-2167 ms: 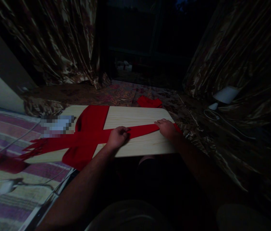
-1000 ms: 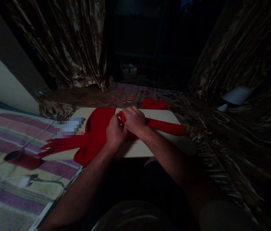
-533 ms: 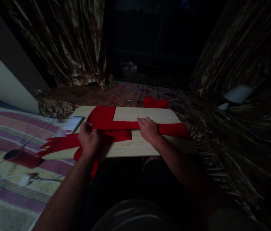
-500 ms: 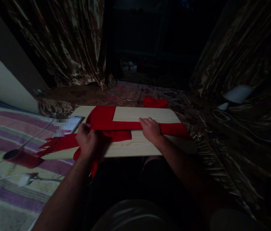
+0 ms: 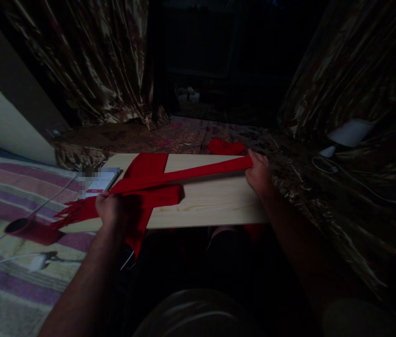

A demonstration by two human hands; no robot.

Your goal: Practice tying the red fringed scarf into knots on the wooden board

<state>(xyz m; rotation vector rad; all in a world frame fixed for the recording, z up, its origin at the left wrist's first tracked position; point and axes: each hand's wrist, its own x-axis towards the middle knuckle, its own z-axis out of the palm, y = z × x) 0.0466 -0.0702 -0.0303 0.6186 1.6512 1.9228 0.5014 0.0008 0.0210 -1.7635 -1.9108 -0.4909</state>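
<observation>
A long red scarf (image 5: 198, 173) with a fringed end lies partly folded over a pale wooden board (image 5: 212, 206). One folded strip of it is stretched across the board between my hands. My right hand (image 5: 259, 173) is closed on that strip at the board's far right, lifting it a little. Closed too, my left hand (image 5: 110, 208) grips the scarf near the left edge, beside the fringe. Another band of the scarf crosses the board from back to front and hangs over the near edge. My left fingertips are partly hidden.
A lit phone (image 5: 101, 182) lies at the board's left corner. On the striped bedding (image 5: 15, 290) are a red cylindrical object (image 5: 34, 231), white cables and a white plug (image 5: 38, 262). More red cloth (image 5: 226, 147) sits behind the board. At right stands a small white lamp (image 5: 350, 133).
My right hand has moved right and away from me, pulling the strip taut and slanting it. My left hand has shifted slightly left, still on the scarf.
</observation>
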